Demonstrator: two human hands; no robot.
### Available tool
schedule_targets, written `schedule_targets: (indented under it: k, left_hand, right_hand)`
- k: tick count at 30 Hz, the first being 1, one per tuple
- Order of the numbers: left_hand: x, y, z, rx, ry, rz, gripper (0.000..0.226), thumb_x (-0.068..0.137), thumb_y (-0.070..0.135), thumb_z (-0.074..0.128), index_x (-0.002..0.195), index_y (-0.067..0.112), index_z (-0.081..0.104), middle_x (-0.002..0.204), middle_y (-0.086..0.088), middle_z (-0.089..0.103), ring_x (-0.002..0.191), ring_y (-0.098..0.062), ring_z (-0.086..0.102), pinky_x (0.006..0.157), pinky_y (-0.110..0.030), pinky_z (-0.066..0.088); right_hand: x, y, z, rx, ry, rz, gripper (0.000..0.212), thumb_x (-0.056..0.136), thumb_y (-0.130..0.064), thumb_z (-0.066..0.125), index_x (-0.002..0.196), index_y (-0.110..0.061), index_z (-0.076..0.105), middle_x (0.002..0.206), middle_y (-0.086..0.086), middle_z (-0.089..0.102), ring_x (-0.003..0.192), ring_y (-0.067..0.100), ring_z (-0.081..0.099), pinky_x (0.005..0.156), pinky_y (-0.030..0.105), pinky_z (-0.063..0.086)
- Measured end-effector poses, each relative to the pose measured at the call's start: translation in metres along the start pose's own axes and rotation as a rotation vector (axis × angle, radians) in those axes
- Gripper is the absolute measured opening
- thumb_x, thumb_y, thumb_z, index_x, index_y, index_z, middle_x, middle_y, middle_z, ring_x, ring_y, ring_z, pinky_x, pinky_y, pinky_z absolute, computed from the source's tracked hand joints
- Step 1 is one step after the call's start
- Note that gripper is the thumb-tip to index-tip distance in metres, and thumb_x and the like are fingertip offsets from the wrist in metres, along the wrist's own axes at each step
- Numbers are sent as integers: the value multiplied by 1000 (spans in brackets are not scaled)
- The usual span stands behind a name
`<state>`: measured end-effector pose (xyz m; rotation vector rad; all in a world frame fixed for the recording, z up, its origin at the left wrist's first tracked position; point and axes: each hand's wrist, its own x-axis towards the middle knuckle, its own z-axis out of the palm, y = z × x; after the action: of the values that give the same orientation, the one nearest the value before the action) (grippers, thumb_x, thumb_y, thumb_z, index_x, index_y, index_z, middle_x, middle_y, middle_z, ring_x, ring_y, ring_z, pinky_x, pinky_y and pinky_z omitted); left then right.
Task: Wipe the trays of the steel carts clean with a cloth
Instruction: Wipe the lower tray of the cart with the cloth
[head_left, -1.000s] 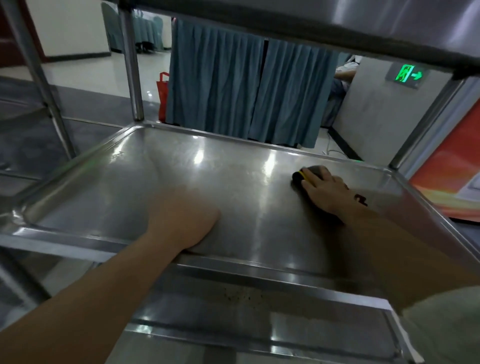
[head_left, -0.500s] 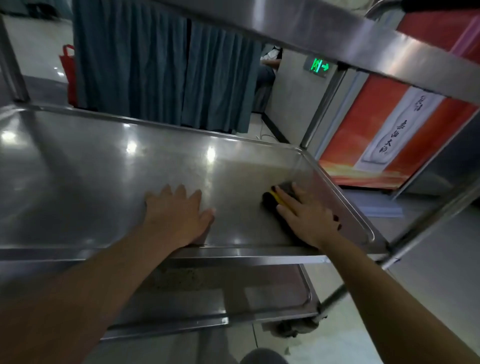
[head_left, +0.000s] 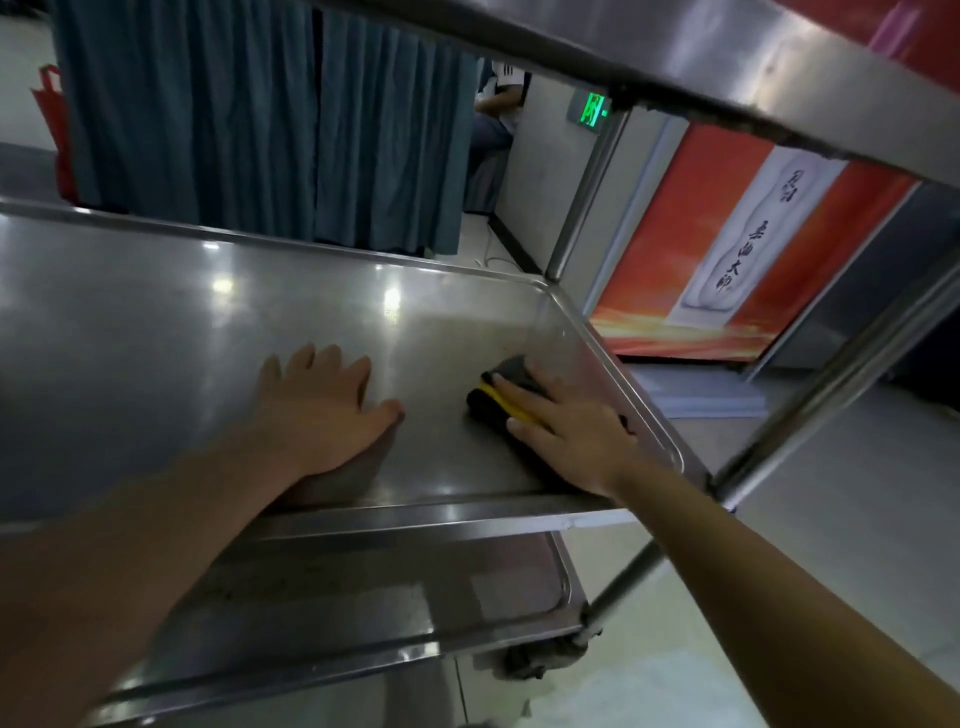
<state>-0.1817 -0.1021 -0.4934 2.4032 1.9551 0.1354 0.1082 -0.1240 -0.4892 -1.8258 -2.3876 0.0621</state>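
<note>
The steel cart's middle tray (head_left: 156, 322) fills the view. My left hand (head_left: 324, 410) lies flat on it near the front rim, fingers straight and spread. My right hand (head_left: 566, 431) presses a dark cloth with a yellow stripe (head_left: 501, 395) down on the tray by its right wall, fingers straight over the cloth. Most of the cloth sits hidden under that hand. Below is the cart's bottom tray (head_left: 363, 597), with dark specks on its surface.
The top tray's underside (head_left: 675, 47) hangs close overhead. Cart posts (head_left: 587, 192) stand at the right corners, and a castor (head_left: 540, 654) shows below. Blue curtains (head_left: 249, 119), a red banner (head_left: 727, 249), a red bag (head_left: 49, 114) and a seated person (head_left: 498, 98) lie beyond.
My right hand has drawn the cloth from the tray's far right toward the front right corner. The view has swung right. My left hand stays flat on the tray.
</note>
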Motion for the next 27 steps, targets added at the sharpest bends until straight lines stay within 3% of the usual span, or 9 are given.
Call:
schedule_targets:
  k: [6,8,10,13,16,19,22,24,27]
  left_hand:
    - [4,2,9,0,52,-6,89,76,82,7,147,32,27,156,-6,25,144,-29,21,115,-51,17]
    - [5,2,9,2,75,-8,90,74,82,7,145,31,31,153,-5,31,142,-29,24,114,-51,20]
    - [8,1,10,-7,85,-25,89,74,82,8,143,31,34,150,-4,35,140,-28,27,113,-50,21]
    - [11,0,13,-26,99,-74,84,77,80,14,145,35,32,154,1,31,142,-23,25,116,-47,20]
    - [11,-3,13,-57,91,-79,83,76,79,14,146,37,30,156,4,28,144,-20,22,116,-43,17]
    - [9,-5,14,-77,96,-79,83,76,79,14,146,38,29,157,5,27,145,-19,19,117,-42,15]
    - [10,-2,16,-86,91,-93,82,76,80,14,147,40,27,158,6,23,145,-19,16,119,-42,12]
    - [12,3,17,-96,99,-104,79,77,78,16,146,41,27,158,7,23,145,-19,15,119,-42,12]
    - [14,7,16,-89,116,-103,76,79,76,18,145,40,29,156,6,26,145,-20,17,119,-44,13]
  right_hand:
    - [67,40,-4,-40,10,516,49,97,-55,23,145,-52,14,162,-1,-3,146,34,0,110,67,8]
    - [97,14,2,-4,21,482,49,98,-51,24,146,-49,15,161,6,-5,144,43,-1,108,71,2]
    - [124,-23,12,37,15,309,50,98,-49,25,147,-47,14,161,8,-6,143,44,-1,107,70,-1]
    - [153,-72,24,51,-35,37,51,98,-50,28,147,-49,13,162,4,-4,145,38,0,109,66,-2]
    - [165,-59,21,29,-54,-117,50,96,-58,28,144,-57,12,162,-6,-1,146,31,7,110,65,7]
    - [162,20,11,-2,7,-29,51,94,-63,26,143,-55,12,159,-9,8,142,32,20,110,64,20]
    - [163,91,0,-33,11,245,51,95,-62,26,144,-54,14,160,-7,7,142,37,19,112,61,17]
    - [170,99,-2,-51,-31,389,51,96,-59,25,146,-53,13,162,-4,0,144,37,10,111,62,8]
    - [184,65,1,-26,-46,374,51,97,-54,24,147,-50,11,162,1,-6,145,39,1,113,64,4]
